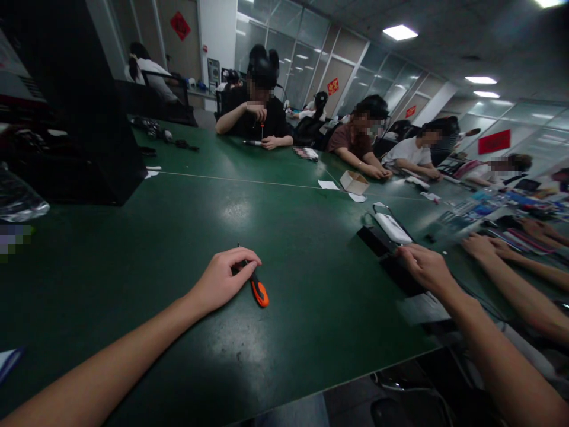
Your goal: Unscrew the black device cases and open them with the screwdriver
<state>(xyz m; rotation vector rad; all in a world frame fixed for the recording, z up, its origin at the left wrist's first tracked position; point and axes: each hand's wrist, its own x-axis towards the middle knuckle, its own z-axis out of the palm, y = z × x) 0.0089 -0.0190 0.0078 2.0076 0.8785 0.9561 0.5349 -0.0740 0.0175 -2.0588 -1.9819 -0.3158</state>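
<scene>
My left hand [224, 277] rests on the green table [275, 225] with its fingers curled over a small screwdriver [256, 289] that has a black and orange handle and a thin shaft pointing away from me. My right hand [424, 268] reaches to the right edge of the table, fingers bent down on a flat black device [386, 250]. A white oblong device [392, 228] with a looped cable lies just beyond that hand.
A large black box [75, 112] stands at the left. A small cardboard box [354, 181] and paper slips lie mid-table. A neighbour's arms [515, 267] reach in at right beside packaged items. Several people sit along the far and right sides.
</scene>
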